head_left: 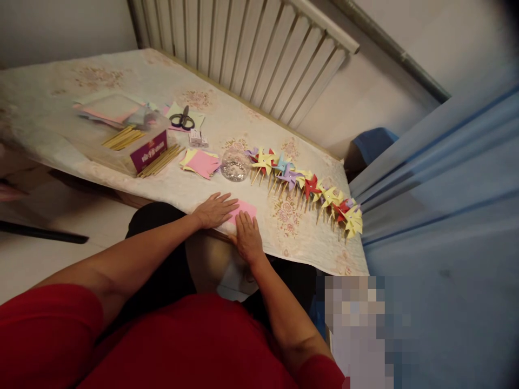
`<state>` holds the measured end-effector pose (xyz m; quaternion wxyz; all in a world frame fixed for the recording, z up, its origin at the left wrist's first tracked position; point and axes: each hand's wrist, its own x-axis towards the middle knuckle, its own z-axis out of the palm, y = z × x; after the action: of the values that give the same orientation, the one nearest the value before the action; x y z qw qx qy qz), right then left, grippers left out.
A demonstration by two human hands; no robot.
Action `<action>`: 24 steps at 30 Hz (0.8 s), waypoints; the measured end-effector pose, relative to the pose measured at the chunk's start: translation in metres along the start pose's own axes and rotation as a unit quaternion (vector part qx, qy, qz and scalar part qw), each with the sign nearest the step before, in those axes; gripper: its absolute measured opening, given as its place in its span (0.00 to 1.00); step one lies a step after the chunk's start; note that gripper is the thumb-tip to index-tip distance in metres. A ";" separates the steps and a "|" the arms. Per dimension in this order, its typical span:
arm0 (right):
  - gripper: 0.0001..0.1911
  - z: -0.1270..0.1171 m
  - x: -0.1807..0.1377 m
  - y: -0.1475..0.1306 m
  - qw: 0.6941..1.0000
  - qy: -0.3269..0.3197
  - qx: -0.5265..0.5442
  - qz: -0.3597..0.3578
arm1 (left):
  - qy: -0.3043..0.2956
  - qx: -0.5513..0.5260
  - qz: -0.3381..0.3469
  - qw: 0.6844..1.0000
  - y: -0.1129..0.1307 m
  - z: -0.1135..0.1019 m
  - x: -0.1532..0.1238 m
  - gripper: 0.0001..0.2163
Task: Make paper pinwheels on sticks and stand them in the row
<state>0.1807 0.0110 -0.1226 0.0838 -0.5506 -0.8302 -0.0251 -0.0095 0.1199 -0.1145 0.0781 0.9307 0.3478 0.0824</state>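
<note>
A pink sheet of paper [245, 207] lies at the near edge of the table, partly covered by both palms. My left hand [215, 210] rests flat on its left side, fingers stretched out to the right. On its lower part my right hand [247, 235] lies with fingers extended forward. Just beyond the hands are a stack of pink and yellow paper pieces [203, 163] with cut corners and a clear round dish [235, 165] of small shiny pins. Several finished paper pinwheels [310, 186] on sticks lie in a row to the right.
Wooden sticks [162, 160] lie beside a clear box with a purple label [149, 151]. Black-handled scissors [182, 120], small white boxes [197, 138] and coloured paper sheets [113, 109] are farther back. A radiator [243, 48] stands behind the table; a blue curtain [438, 216] hangs at right.
</note>
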 end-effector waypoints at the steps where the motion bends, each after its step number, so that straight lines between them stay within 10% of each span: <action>1: 0.34 0.001 -0.002 0.000 1.000 0.000 -0.001 0.000 | -0.009 0.000 0.000 1.000 0.000 -0.002 0.000 0.24; 14: 0.36 0.001 -0.032 -0.016 0.999 0.020 0.027 0.036 | -0.059 -0.037 0.011 0.997 -0.011 -0.006 0.004 0.27; 24: 0.34 -0.009 0.018 -0.016 0.999 -0.004 0.033 0.017 | -0.068 -0.039 0.014 0.997 -0.011 -0.010 0.003 0.28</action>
<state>0.1601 0.0195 -0.1097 0.0986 -0.5615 -0.8215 0.0058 -0.0164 0.1312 -0.1072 0.1371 0.9350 0.3253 0.0334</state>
